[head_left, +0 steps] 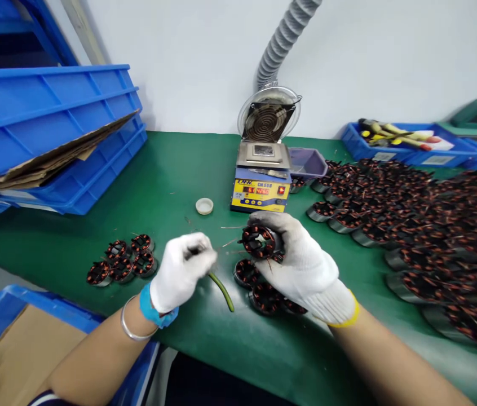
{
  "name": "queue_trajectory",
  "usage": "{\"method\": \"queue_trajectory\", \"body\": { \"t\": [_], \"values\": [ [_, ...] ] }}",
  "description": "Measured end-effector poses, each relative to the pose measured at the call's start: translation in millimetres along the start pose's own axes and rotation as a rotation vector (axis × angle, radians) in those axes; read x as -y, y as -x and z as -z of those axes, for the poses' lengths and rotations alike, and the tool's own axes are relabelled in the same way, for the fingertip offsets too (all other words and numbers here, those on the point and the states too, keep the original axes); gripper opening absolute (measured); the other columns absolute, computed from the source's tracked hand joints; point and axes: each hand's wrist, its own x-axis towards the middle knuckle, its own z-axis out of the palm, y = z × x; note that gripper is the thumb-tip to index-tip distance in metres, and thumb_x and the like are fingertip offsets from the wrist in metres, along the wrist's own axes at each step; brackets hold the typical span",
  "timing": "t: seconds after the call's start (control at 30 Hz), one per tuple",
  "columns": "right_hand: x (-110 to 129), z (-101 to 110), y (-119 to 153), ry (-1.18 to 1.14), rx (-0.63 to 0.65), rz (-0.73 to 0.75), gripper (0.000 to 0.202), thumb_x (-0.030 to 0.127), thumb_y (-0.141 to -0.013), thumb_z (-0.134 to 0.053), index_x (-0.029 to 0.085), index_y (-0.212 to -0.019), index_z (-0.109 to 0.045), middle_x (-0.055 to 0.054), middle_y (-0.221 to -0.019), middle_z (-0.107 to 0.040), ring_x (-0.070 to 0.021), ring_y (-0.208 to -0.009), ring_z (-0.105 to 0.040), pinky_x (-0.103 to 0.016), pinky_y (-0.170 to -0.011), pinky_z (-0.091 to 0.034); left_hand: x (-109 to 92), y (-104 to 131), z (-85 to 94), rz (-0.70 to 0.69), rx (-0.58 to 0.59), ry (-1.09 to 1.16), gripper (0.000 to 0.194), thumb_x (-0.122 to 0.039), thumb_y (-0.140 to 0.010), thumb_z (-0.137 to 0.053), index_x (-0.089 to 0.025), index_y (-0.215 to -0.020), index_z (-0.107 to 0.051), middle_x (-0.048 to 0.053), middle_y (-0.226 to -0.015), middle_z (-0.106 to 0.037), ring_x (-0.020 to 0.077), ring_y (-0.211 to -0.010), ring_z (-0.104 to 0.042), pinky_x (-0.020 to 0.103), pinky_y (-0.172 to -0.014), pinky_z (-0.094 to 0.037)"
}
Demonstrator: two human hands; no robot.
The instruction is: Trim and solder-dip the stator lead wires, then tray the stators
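Note:
My right hand (297, 262), in a white knit glove with a yellow cuff, grips a motor stator (259, 241) with black insulation and copper windings. Thin wire ends stick out from it to the left. Facing it, my gloved left hand (185, 268) has thumb and fingers pinched together close to those wires. What the pinch holds is too small to make out. A curved green handle or tube (222, 293) shows just below these fingertips; I cannot tell whether it is held or lies on the table. More stators (265, 298) stand under my right hand.
Several stators (122, 262) stand to the left, and a large mass of them (433, 237) fills the right. A yellow-and-blue solder pot (261, 189) sits at the back under a grey hose (287, 42). Nearby are a white cap (204, 206), stacked blue crates (52, 113) and a tool bin (411, 149).

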Motion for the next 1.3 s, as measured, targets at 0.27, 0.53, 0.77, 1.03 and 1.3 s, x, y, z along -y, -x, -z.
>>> {"method": "queue_trajectory", "body": {
  "t": [0.27,0.53,0.77,1.03,1.3],
  "values": [
    [-4.8,-5.4,5.0,-0.045,0.052,0.155,0.06,0.019,-0.073,-0.063,0.024,-0.131,-0.049,-0.009,-0.123,-0.067,-0.0243,-0.112,-0.069,-0.038,-0.097,-0.058,0.7,-0.7,-13.4,0.316,0.076,0.269,0.036,-0.048,-0.084,-0.065,-0.02,-0.069,-0.049,-0.005,-0.053,-0.052,0.0069,-0.037,-0.042,0.019,-0.037,-0.031],
    [3.6,-1.7,4.4,0.015,0.072,0.268,0.055,0.016,-0.075,-0.06,0.024,-0.128,-0.051,-0.009,-0.121,-0.068,-0.0248,-0.112,-0.068,-0.038,-0.096,-0.058,9.0,-4.0,-5.4,-0.043,-0.29,0.056,0.018,-0.036,-0.088,-0.066,-0.018,-0.085,-0.064,-0.001,-0.076,-0.067,0.0122,-0.064,-0.061,0.023,-0.06,-0.05],
    [-7.7,13.2,-1.1,0.251,0.143,-0.06,0.055,0.023,-0.069,-0.061,0.024,-0.125,-0.057,-0.008,-0.12,-0.069,-0.0267,-0.109,-0.069,-0.04,-0.091,-0.059,11.1,5.5,-6.0,-0.237,-0.28,-0.166,0.009,-0.021,-0.088,-0.065,-0.019,-0.08,-0.067,-0.002,-0.075,-0.07,0.0118,-0.07,-0.064,0.022,-0.067,-0.05],
    [-46.1,38.9,-41.7,0.679,0.475,-0.403,0.06,0.03,-0.075,-0.062,0.032,-0.135,-0.055,-0.005,-0.135,-0.064,-0.0325,-0.11,-0.068,-0.045,-0.085,-0.056,8.6,13.6,-18.5,-0.436,-0.232,-0.232,0.008,-0.015,-0.088,-0.064,-0.017,-0.095,-0.068,0.001,-0.081,-0.069,0.0115,-0.069,-0.065,0.021,-0.067,-0.053],
    [-50.6,28.3,-73.4,0.779,0.756,-0.335,0.062,0.026,-0.071,-0.067,0.027,-0.133,-0.057,-0.009,-0.132,-0.065,-0.0305,-0.107,-0.067,-0.036,-0.077,-0.053,7.8,16.1,-19.8,-0.474,-0.211,-0.239,0.012,-0.018,-0.089,-0.064,-0.016,-0.1,-0.067,0.003,-0.085,-0.07,0.0125,-0.07,-0.066,0.022,-0.067,-0.054]
  ]
}}
